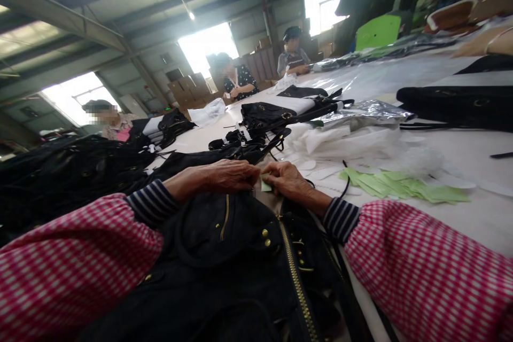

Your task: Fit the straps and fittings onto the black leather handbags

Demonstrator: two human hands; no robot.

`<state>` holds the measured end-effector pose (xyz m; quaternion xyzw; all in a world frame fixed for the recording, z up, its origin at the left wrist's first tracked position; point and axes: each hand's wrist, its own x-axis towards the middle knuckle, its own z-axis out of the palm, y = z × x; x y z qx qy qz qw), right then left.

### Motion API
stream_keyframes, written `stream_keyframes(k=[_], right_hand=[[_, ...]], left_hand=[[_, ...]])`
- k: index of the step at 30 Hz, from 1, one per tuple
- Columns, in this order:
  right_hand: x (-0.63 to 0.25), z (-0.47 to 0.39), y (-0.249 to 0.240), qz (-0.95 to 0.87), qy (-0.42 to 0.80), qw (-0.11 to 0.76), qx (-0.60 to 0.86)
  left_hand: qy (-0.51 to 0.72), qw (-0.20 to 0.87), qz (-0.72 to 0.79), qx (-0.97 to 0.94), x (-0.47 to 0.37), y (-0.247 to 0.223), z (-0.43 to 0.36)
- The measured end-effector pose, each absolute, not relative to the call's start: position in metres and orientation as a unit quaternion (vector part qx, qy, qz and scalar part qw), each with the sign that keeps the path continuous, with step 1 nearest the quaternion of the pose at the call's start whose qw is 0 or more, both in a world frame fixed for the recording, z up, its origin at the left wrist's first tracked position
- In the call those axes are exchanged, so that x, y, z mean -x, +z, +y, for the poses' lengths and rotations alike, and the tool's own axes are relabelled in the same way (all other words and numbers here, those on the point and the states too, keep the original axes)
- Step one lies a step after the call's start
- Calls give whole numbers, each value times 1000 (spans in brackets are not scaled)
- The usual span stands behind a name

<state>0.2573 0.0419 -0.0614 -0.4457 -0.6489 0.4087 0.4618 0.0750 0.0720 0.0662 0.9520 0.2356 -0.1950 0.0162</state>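
Note:
A black bag (240, 256) with gold zippers and studs lies in front of me, reaching to the bottom edge of the view. My left hand (226, 175) is closed at the bag's far end, its fingertips bent down; what they hold is hidden. Close beside it on the right, my right hand (289, 184) pinches a small pale green slip (265, 185) between thumb and fingers. The two hands nearly meet above the bag. To the right, a spread of light green slips (404, 186) lies on the white table (476, 160).
White wrapping sheets (348, 141) and black bags (272, 115) lie beyond my hands. A large heap of black bags (72, 171) is at the left, another black bag (457, 104) at the right. Three people sit across the table. A green chair back (378, 32) stands far right.

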Motion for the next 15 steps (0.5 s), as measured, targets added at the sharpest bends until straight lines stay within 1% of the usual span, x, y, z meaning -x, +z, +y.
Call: stream_keyframes(k=[4,6,10,15], right_hand=[[-260,49,-47,-586,487,449,467],[-256,56,-40,-573,509,440,468],[-238,71,-35,-585,477,447,480],[-227,75,-46,-606,437,472,468]], left_hand=[[-169,-34,173,-970,-66,60,69],[-153,-44,179,-971,-63,57,66],[-171,-13,254,-952,-68,59,63],[-211,63,253,-942,-80,68,71]])
